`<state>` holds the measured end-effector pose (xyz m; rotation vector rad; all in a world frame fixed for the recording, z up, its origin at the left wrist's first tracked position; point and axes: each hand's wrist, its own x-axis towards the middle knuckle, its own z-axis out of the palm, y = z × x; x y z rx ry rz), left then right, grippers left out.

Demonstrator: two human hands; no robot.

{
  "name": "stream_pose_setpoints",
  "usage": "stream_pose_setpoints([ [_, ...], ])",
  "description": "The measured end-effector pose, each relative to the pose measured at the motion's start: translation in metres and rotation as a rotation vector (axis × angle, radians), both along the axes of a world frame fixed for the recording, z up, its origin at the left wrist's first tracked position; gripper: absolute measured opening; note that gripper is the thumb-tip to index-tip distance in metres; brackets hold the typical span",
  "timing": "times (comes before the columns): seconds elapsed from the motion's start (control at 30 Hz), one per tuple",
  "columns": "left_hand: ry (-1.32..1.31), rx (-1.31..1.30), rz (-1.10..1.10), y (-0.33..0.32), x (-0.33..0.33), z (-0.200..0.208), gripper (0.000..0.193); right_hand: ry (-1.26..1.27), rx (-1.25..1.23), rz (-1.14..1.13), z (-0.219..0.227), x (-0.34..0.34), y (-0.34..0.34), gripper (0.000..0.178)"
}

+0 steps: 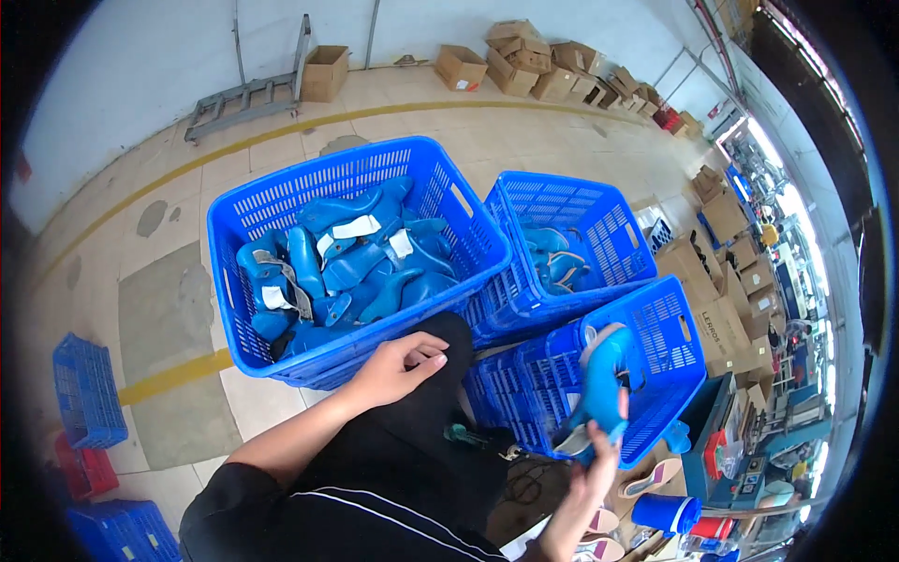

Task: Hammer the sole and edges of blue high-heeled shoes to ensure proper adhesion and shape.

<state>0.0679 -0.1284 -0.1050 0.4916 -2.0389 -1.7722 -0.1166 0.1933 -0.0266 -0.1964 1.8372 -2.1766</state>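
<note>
My right hand (pixel 596 461) grips one end of a blue shoe last (pixel 604 375), which has a pale strip along its edge. That last hangs over the near-right blue basket (pixel 663 426). Loosely curled, with nothing visible in its fingers, my left hand (pixel 403 367) rests by my dark-clothed knee, close to the near wall of the large blue basket (pixel 361 339). A heap of blue shoe lasts (pixel 351 269), some with white patches, lies inside that large basket. More blue lasts (pixel 554 255) sit in the basket behind, on the right.
Pale insole-shaped pieces (pixel 651 478) and a blue cylindrical jug (pixel 667 512) are at lower right. Cardboard boxes (pixel 721 318) stand along the right side. Blue crates (pixel 89 391) and a red crate (pixel 86 466) are at left. A metal frame (pixel 245 105) leans by the far wall.
</note>
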Motion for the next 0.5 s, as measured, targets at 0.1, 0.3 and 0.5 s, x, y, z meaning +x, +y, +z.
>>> stream_pose_setpoints([
  [0.1,0.129,0.232,-0.212,0.014,-0.022,-0.004,0.059,-0.162,0.017,0.169,0.012,0.050,-0.027,0.095],
  [0.3,0.510,0.463,-0.304,0.051,-0.072,0.023,0.091,-0.218,0.034,0.424,0.014,0.063,-0.025,0.098],
  [0.5,0.207,0.177,-0.368,0.026,-0.063,0.037,0.068,-0.154,-0.107,0.128,0.025,-0.002,-0.002,0.096],
])
